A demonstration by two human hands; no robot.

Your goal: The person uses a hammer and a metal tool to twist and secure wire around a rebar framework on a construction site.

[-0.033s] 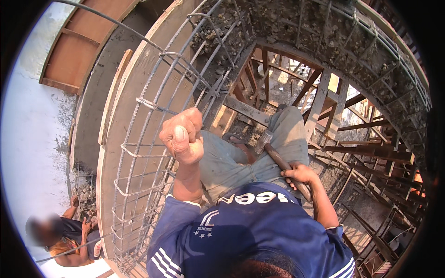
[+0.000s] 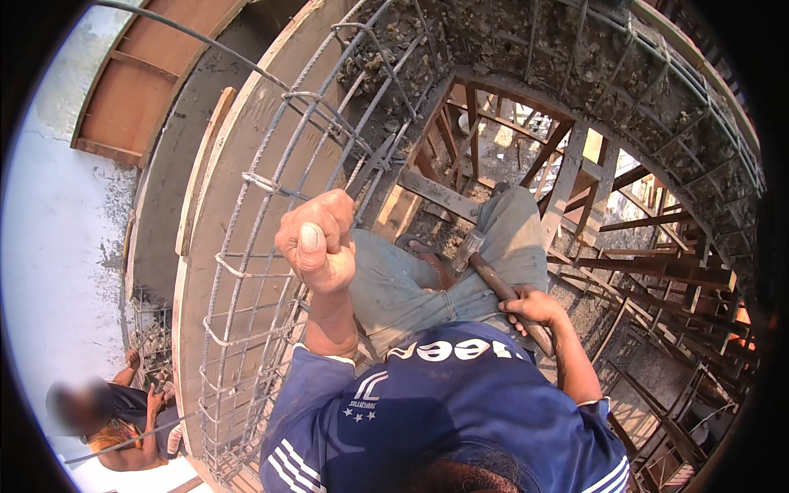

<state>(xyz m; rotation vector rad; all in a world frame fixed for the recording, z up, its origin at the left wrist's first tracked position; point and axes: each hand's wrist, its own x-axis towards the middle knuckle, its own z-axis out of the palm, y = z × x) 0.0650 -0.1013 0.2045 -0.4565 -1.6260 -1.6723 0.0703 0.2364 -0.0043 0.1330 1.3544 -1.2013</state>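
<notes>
My left hand is raised in a closed fist, thumb folded over the front, just right of the rebar cage. Whatever the fist may hold is hidden from this view. Low over my lap, my right hand is wrapped round the wooden handle of a hammer. Its steel head points up and to the left, resting by my grey trousers. The rebar cage is of ribbed bars with bent ties around them, curving along my left side.
A curved formwork panel stands beyond the cage. Ahead, timber braces cross an opening with a drop below. Rough concrete with rebar curves along the far right. Another person sits at the lower left.
My left fist has shifted slightly to the left. The right hand and the hammer stay in place.
</notes>
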